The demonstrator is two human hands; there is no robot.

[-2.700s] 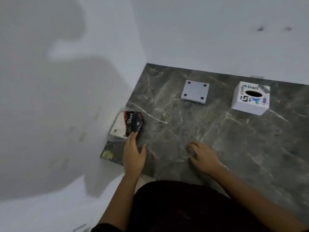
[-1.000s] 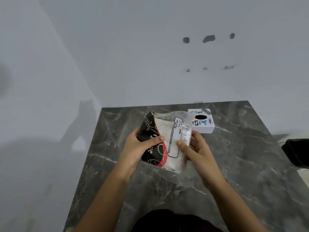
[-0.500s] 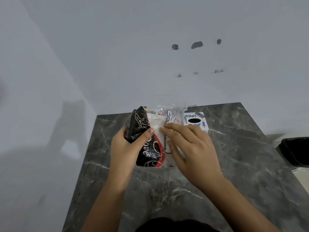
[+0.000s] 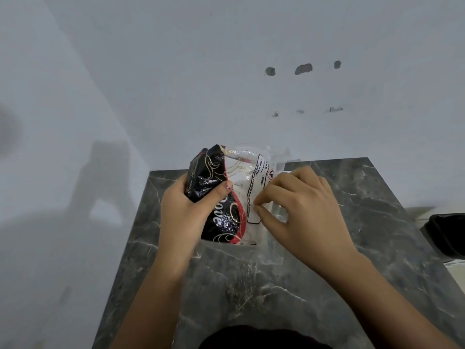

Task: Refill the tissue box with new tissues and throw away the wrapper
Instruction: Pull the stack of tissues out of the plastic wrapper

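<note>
Holding the tissue pack (image 4: 226, 197) upright above the dark marble tabletop (image 4: 377, 197), long axis running away from the person. Left hand (image 4: 181, 212) is wrapped around its black side, while right hand (image 4: 299, 210) pinches the clear wrapper by the label.

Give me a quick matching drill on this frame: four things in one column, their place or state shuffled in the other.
Things:
1. left hand
2. right hand
3. tissue pack
4. black bin

States:
A. off the counter's right edge
B. pinching the clear plastic side
C. held up above the counter
D. gripping the black printed end

Pairs: 1-D, 2-B, 3-C, 4-A
</note>
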